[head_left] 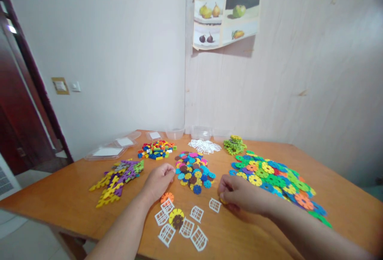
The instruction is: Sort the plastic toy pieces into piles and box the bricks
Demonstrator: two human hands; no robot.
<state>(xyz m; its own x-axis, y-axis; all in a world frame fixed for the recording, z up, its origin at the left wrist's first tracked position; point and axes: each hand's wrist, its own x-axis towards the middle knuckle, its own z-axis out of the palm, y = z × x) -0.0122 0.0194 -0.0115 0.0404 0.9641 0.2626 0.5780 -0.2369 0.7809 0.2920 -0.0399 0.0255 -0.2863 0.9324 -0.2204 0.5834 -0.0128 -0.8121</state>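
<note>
The left hand (pixel 158 181) is laid on the bench (pixel 60 200) with the fingers loosely curled; nothing is seen to be gripped. Its fingertips lie just beside the small pile of mixed-colour discs (pixel 194 171). An orange disc (pixel 166 197) lies directly below this hand, touching a white window-shaped piece (pixel 167 206).

The right hand (pixel 242 197) is curled over the bench surface with the fingers drawn in. A small yellow piece (pixel 223 201) is visible at its fingertips; whether it is pinched or only touched cannot be told. One white lattice piece (pixel 214 205) lies just beside these fingertips.

Between the two forearms, a yellow disc with a brown centre (pixel 176 218) is surrounded by further white window-shaped pieces (pixel 187 228).

A large spread of green, blue, yellow and orange discs (pixel 278 180) is located just behind and to the right of the right hand. A yellow and purple pile of toothed pieces (pixel 116 178) lies well to the left of the left hand. Toward the far edge, a heap of small bricks (pixel 156 149), a heap of white lattice pieces (pixel 205 145) and a heap of lime-green pieces (pixel 234 145) are set in a row. Clear plastic containers (pixel 175 133) and lids (pixel 106 152) are placed behind them. A fruit poster (pixel 226 22) is fixed to the wall.
</note>
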